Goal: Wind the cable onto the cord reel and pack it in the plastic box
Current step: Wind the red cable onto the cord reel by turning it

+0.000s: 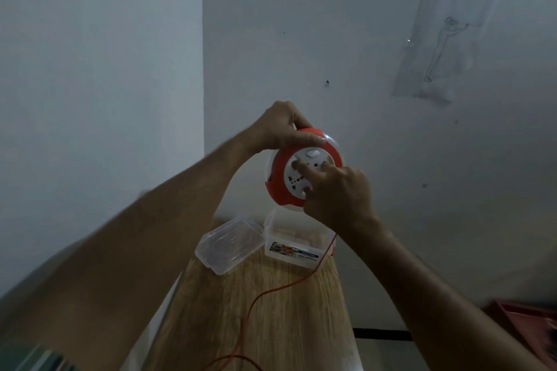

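Note:
I hold a round red-and-white cord reel (281,173) up in the air above the table. My left hand (281,126) grips its top rim. My right hand (337,193) is on the white socket face, fingers curled onto the centre disc. A thin orange cable (256,300) hangs from the reel, runs down past the box and lies across the wooden table. The clear plastic box (294,242) stands open at the table's far end, its lid (229,242) lying beside it on the left.
The narrow wooden table (271,310) stands against a grey wall. A red crate (533,325) sits on the floor at the lower right. Something green shows at the bottom left corner.

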